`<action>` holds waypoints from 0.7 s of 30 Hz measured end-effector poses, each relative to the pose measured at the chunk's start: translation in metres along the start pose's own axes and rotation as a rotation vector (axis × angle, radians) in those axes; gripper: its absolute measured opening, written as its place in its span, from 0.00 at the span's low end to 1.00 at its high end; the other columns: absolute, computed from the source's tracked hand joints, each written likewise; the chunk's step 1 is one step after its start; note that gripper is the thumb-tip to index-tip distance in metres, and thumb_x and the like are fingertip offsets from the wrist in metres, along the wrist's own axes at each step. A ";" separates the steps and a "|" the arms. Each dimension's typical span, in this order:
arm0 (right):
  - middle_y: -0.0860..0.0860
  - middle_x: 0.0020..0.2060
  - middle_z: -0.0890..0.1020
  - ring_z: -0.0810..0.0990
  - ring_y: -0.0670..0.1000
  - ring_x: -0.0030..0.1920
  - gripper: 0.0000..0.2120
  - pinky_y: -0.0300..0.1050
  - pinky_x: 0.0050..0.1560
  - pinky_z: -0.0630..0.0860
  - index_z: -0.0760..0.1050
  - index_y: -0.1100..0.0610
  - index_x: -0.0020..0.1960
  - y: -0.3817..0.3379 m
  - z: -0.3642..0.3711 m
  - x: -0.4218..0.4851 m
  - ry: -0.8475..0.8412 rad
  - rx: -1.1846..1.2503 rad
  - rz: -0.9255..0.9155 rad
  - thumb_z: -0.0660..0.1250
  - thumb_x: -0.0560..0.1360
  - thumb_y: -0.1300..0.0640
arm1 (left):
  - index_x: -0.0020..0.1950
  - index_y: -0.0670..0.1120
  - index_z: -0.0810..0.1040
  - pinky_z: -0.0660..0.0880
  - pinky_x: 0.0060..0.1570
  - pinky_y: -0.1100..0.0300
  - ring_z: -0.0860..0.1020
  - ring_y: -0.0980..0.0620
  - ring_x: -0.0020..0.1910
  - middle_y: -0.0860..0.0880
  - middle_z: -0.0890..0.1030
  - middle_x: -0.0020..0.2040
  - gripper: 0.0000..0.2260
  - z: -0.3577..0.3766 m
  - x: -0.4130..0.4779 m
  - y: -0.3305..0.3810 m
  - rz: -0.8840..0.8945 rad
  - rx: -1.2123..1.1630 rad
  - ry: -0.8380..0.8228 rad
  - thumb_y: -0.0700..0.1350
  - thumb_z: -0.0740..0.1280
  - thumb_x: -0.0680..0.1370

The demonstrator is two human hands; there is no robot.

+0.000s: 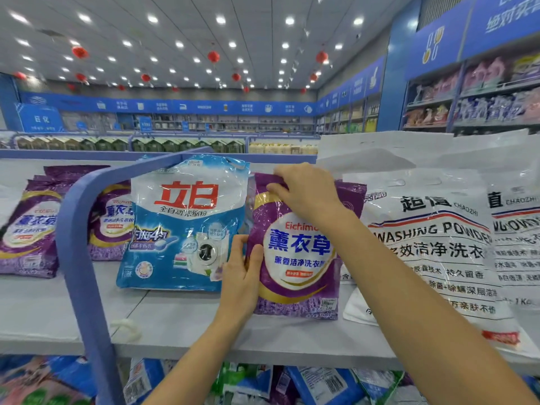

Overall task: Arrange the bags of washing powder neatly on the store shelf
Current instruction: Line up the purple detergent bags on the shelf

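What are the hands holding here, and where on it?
Both hold the purple lavender bag: the right hand pinches its top edge, and the left hand grips its left side.

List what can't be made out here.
Head view:
- Purple bag: top edge under the right hand, left edge under the left hand.
- Left purple bags: partly behind the blue rail.
- Far-right white bag: cut by the frame edge.
- Lower-shelf bags: hidden by the shelf, cut by the bottom edge.
- Back-wall goods: too small and blurred.
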State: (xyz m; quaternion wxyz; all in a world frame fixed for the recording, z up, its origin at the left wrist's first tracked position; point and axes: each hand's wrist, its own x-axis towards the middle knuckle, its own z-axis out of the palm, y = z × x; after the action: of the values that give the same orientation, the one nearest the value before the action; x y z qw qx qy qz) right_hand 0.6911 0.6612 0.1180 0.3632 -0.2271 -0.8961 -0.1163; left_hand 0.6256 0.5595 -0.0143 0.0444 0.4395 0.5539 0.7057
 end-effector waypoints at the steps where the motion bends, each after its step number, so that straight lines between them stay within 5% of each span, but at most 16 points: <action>1: 0.52 0.47 0.82 0.78 0.55 0.50 0.14 0.43 0.40 0.64 0.76 0.54 0.53 0.000 0.002 0.000 0.046 0.045 0.002 0.59 0.78 0.46 | 0.50 0.53 0.68 0.76 0.36 0.71 0.79 0.68 0.40 0.58 0.78 0.44 0.05 -0.002 -0.002 -0.001 -0.028 -0.036 -0.029 0.45 0.63 0.77; 6: 0.52 0.40 0.83 0.80 0.55 0.44 0.12 0.42 0.37 0.65 0.80 0.53 0.48 0.000 0.012 -0.001 0.220 0.172 -0.009 0.63 0.76 0.46 | 0.57 0.53 0.72 0.78 0.39 0.66 0.82 0.62 0.43 0.58 0.81 0.46 0.24 -0.014 -0.001 -0.014 -0.233 -0.126 -0.166 0.43 0.76 0.64; 12: 0.53 0.41 0.82 0.78 0.54 0.44 0.18 0.45 0.42 0.68 0.79 0.56 0.49 -0.003 0.010 -0.008 0.241 0.082 -0.109 0.63 0.74 0.42 | 0.51 0.48 0.78 0.77 0.37 0.68 0.83 0.58 0.41 0.51 0.85 0.44 0.15 -0.019 0.003 -0.022 -0.354 -0.178 -0.239 0.45 0.73 0.65; 16: 0.54 0.53 0.77 0.74 0.54 0.54 0.21 0.47 0.52 0.69 0.72 0.58 0.59 0.035 0.005 -0.026 0.428 0.216 0.240 0.57 0.77 0.44 | 0.46 0.51 0.76 0.75 0.32 0.71 0.82 0.62 0.36 0.58 0.84 0.35 0.10 -0.022 0.003 -0.021 -0.328 -0.203 -0.127 0.39 0.73 0.70; 19: 0.53 0.47 0.78 0.76 0.51 0.44 0.19 0.44 0.43 0.69 0.74 0.60 0.54 0.061 0.012 -0.045 0.201 0.638 0.597 0.56 0.79 0.44 | 0.48 0.53 0.76 0.77 0.35 0.70 0.82 0.61 0.38 0.55 0.83 0.41 0.12 -0.029 0.005 -0.024 -0.325 -0.191 -0.065 0.41 0.73 0.69; 21: 0.53 0.35 0.79 0.76 0.46 0.31 0.19 0.42 0.34 0.70 0.77 0.63 0.44 0.057 0.022 -0.052 0.099 0.931 0.581 0.57 0.80 0.49 | 0.47 0.53 0.76 0.77 0.34 0.70 0.82 0.61 0.37 0.57 0.83 0.39 0.11 -0.031 0.005 -0.024 -0.320 -0.199 -0.070 0.41 0.73 0.70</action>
State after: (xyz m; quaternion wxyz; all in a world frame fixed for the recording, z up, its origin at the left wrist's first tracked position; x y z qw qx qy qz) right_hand 0.7389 0.7021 0.0684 0.4841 -0.2747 -0.7352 0.3869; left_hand 0.5914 0.5487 -0.0315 0.2185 0.3635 0.5424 0.7252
